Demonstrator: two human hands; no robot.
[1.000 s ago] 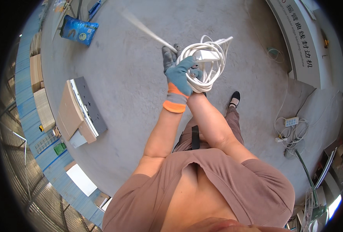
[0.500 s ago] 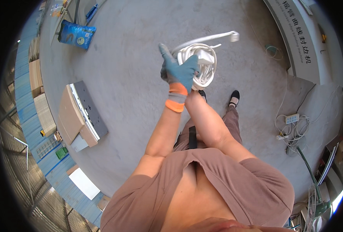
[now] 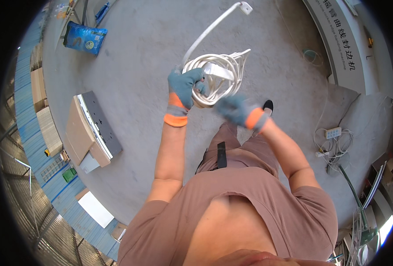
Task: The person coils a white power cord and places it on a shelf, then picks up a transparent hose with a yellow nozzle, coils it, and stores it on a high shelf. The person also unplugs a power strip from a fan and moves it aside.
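A coiled white cable [image 3: 230, 62] hangs in front of me, its loops gathered in my left hand [image 3: 188, 84], which wears a teal glove with an orange cuff. The fingers wrap the left side of the coil. A white block [image 3: 218, 71] lies across the loops, too little seen to name. From the coil a loose length runs up and away, ending in a white plug-like piece [image 3: 246, 8]. My right hand [image 3: 234, 108], gloved alike, is smeared by motion just below the coil's lower right. Whether it touches the cable I cannot tell.
On the grey floor to the left lie stacked boards [image 3: 94, 128] and, farther off, a blue bag [image 3: 85, 37]. At right, a power strip [image 3: 333, 133] sits among tangled cords. A large grey machine [image 3: 338, 40] stands at the far right.
My left hand has moved left with the coil. My right hand, earlier hidden behind the left hand and coil, has come out to the right. The loose end now points more steeply away.
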